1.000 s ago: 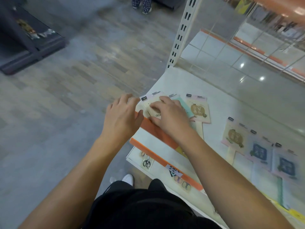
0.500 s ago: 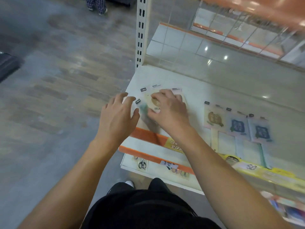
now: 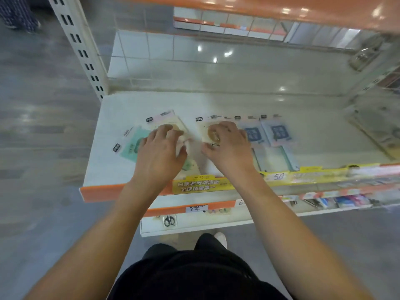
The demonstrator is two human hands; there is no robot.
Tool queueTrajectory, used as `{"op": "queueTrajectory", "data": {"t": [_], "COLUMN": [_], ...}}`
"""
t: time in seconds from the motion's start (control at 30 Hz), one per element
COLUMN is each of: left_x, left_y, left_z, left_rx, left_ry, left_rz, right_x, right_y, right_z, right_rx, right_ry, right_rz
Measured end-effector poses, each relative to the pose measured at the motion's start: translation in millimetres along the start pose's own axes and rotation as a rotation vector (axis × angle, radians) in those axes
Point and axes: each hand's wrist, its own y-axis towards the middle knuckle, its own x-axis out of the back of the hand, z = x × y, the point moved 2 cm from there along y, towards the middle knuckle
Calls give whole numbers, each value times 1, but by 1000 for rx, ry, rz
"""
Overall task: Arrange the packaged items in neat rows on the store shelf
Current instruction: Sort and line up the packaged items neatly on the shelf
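Flat packaged items lie on the white shelf. My left hand rests with bent fingers on a beige package that overlaps a green package at the shelf's left end. My right hand presses its fingertips on a second beige package, thumb by its lower edge. That package lies just left of two blue packages, side by side in a row. A bare gap of shelf separates my two hands.
An orange-edged shelf hangs overhead. A slotted upright post stands at the left. Yellow price labels line the front rail. Lower shelves hold scissors and other goods. A clear container sits at the right.
My hands have parted: the right one has slid a beige package rightward up to the blue ones. The left hand stays on the stack at the left. The view has swung right.
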Motion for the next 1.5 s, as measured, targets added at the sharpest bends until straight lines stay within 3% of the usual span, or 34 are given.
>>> {"op": "queueTrajectory", "data": {"t": [0.53,1.03,1.3,1.5], "left_x": [-48,-71,-68,-66], "left_y": [38,42,40,56], "left_z": [-94,-133,-121,-136], "left_rx": [19,212,182,118], "left_ry": [116,150,156,111], "left_rz": [81,25,52,54], "right_x": [31,23,27,54], "right_y": [46,50,47,56], "right_z": [-90,-113,-109,-120], "right_rx": [-88,148,135,147], "right_ry": [-39,-126,-169,-15], "right_rz": [118,102,127,157]}}
